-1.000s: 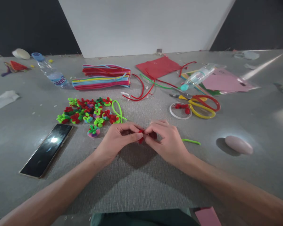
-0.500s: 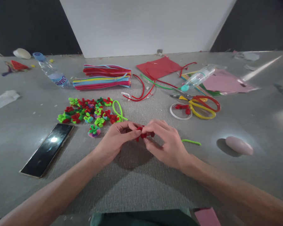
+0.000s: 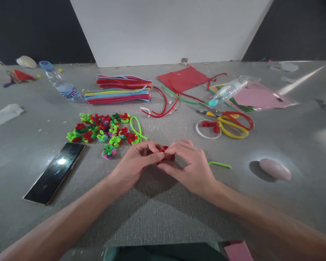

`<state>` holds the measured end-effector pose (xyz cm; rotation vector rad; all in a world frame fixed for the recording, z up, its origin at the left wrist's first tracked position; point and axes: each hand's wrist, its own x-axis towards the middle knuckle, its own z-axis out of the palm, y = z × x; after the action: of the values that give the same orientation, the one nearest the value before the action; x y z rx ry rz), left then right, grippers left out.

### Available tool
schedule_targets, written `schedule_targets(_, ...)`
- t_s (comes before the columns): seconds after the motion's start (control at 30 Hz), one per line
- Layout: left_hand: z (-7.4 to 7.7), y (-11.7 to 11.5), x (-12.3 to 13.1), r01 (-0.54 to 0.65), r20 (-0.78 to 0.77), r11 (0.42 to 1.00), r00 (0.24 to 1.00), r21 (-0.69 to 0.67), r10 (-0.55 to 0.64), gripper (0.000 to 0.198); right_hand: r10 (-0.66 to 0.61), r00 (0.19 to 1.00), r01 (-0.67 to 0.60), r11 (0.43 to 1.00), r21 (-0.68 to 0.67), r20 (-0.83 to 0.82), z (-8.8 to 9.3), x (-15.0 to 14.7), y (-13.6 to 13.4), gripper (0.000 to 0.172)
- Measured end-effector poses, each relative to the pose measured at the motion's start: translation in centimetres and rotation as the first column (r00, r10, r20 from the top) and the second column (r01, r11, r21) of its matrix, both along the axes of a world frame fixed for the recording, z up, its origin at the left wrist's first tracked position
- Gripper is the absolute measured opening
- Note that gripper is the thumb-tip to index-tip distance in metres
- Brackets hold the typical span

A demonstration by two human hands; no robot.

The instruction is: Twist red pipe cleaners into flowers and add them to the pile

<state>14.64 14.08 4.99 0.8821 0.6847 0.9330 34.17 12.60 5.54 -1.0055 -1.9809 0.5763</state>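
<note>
My left hand (image 3: pixel 134 165) and my right hand (image 3: pixel 190 166) meet over the grey table (image 3: pixel 157 214), fingers pinched together on a small red pipe-cleaner piece (image 3: pixel 167 156), mostly hidden between the fingertips. Just left of my hands lies a cluster of small red and green pipe-cleaner flowers (image 3: pixel 103 128), with a loose green loop (image 3: pixel 137 127) at its right end. A short green pipe-cleaner bit (image 3: pixel 220 164) lies right of my right hand.
A phone (image 3: pixel 54 172) lies at the left. Bundled coloured pipe cleaners (image 3: pixel 119 90), a plastic bottle (image 3: pixel 58 83), red felt (image 3: pixel 183 78), loose red stems (image 3: pixel 163 105), scissors (image 3: pixel 230 121), a white ring (image 3: pixel 208 128) and a pink oval object (image 3: pixel 274 168) are spread around.
My fingers have shifted slightly around the red piece, turning it between both hands. Everything else on the table stays put.
</note>
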Motion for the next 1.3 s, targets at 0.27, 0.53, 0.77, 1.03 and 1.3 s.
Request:
schedule_targets(0.27, 0.3, -0.5, 0.4, -0.036, 0.013, 0.998, 0.999, -0.054, 0.037, 0.026, -0.049, 0.998, 0.047, 0.998, 0.049, 0.029, 0.1, -0.5, -0.3, 0.022)
schedule_targets(0.53, 0.5, -1.3, 1.3, -0.116, 0.059, 0.993, 0.991, -0.030, 0.117, 0.026, -0.099, 0.995, 0.098, 0.994, 0.048, 0.033, 0.1, -1.2, -0.6, 0.021)
schedule_targets(0.77, 0.5, -1.4, 1.5, -0.177, -0.036, 0.982, 0.983, 0.071, 0.179, 0.028, -0.127, 0.991, 0.125, 0.991, 0.053, 0.037, 0.2, -1.4, -0.8, 0.013)
schedule_targets(1.03, 0.5, -1.4, 1.3, -0.141, -0.083, 0.977, 0.984, 0.159, 0.155, 0.025, -0.112, 0.993, 0.113, 0.993, -0.027, 0.019, 0.5, -1.4, -0.9, 0.013)
schedule_targets(1.3, 0.5, -1.1, 0.7, -0.089, -0.343, 0.946, 0.918, 0.313, 0.200, 0.018, -0.068, 0.997, 0.070, 0.993, -0.095, 0.021, 0.3, -0.7, -0.7, 0.011)
